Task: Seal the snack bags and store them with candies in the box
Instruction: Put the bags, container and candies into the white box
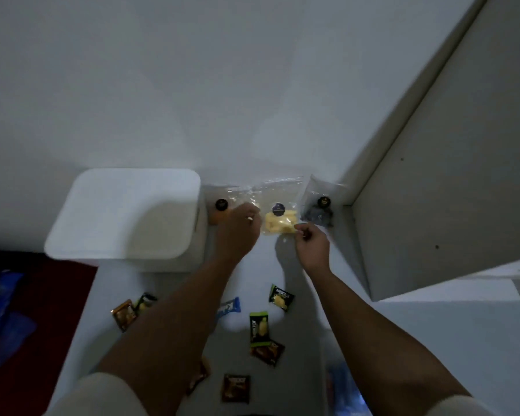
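Note:
Three clear snack bags lean against the wall: one with orange snacks point(219, 212) on the left, one with yellow snacks point(279, 221) in the middle, one with dark snacks point(318, 209) on the right. My left hand point(240, 226) lies at the left side of the yellow bag and partly covers the orange one. My right hand point(311, 243) pinches the yellow bag's lower right corner. A white box with its lid on point(126, 214) stands at the left. Several wrapped candies lie near me, among them a green one point(258, 327) and a blue one point(230, 307).
The white table point(433, 340) runs along a white wall. A white cabinet panel point(433, 175) juts out at the right. A dark red cloth point(51, 295) and blue plastic point(0, 313) lie off the table's left edge.

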`<state>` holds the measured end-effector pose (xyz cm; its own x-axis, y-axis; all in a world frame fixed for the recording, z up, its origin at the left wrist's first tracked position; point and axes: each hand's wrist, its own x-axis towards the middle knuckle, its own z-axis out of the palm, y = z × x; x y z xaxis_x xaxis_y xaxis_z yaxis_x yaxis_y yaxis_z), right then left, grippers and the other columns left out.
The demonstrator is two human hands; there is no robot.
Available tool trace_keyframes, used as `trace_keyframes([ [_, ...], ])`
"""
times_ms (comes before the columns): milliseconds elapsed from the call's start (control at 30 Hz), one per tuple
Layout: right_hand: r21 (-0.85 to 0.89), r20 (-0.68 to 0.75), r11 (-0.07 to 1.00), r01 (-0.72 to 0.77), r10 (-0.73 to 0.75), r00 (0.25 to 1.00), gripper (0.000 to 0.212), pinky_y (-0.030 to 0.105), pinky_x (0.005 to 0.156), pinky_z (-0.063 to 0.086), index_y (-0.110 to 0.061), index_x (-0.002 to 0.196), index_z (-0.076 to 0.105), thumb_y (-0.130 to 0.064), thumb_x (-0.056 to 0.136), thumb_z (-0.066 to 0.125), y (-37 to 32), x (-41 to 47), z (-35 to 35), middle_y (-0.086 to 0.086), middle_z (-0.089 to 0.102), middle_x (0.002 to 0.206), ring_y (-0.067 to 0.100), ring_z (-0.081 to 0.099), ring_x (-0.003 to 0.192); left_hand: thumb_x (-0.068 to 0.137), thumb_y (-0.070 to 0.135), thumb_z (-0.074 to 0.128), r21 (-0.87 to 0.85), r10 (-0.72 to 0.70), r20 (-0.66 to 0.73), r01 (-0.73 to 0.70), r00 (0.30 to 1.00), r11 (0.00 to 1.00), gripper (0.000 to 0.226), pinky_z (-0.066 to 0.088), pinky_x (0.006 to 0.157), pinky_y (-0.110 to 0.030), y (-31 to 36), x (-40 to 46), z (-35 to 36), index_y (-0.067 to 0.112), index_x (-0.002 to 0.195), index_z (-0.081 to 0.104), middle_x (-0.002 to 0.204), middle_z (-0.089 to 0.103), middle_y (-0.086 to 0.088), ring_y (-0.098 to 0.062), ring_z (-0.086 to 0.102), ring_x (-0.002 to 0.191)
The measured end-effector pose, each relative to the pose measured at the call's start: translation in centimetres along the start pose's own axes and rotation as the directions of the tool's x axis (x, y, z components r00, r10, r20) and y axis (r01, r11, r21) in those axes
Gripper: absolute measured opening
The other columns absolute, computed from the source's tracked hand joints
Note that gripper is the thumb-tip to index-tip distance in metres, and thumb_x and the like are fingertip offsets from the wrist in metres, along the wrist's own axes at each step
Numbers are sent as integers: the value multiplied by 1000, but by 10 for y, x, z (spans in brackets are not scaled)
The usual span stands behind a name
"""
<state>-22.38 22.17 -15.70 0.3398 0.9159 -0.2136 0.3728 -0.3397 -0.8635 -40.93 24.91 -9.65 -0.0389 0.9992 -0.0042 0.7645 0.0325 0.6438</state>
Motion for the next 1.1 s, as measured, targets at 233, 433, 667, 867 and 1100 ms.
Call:
trace_keyframes([
  [233,52,285,998,21,-35,958,18,37,86,56,-6,107,76,-9,92,68,-128,-38,75,3,70,93,24,68,95,83,28,53,50,46,-312,-32,949,998,29,53,88,-38,-109,4,-157,17,102,72,105,75,-4,-31,68,100],
  [433,17,369,981,-194,174,913,34,39,71,55,-3,113,68,-22,87,76,-180,-75,142,12,66,99,28,65,93,80,32,55,112,-213,-418,283,883,953,48,48,99,-56,-232,-20,-239,16,125,64,133,60,-9,-40,48,130],
  [667,-132,207,985,-115,141,968,39,52,78,63,-4,115,69,-18,79,72,-175,-88,181,14,72,106,33,70,93,90,34,61,-248,-561,16,547,827,799,65,45,103,-47,-290,-29,-258,-1,142,49,139,56,-25,-42,54,124],
  [867,-78,99,994,-70,78,992,32,49,87,60,1,112,73,-7,81,73,-188,-102,185,18,75,110,33,71,97,100,23,53,-381,-567,-207,468,797,797,38,48,98,-45,-289,-29,-254,-2,126,65,125,65,-25,-43,60,114],
  [1100,255,173,935,-245,205,963,25,43,83,57,-5,116,66,-7,92,70,-212,-112,181,13,66,104,27,63,87,95,12,51,-509,-560,-531,289,636,811,32,48,93,-43,-256,-30,-276,-5,116,69,117,68,-29,-46,61,110],
])
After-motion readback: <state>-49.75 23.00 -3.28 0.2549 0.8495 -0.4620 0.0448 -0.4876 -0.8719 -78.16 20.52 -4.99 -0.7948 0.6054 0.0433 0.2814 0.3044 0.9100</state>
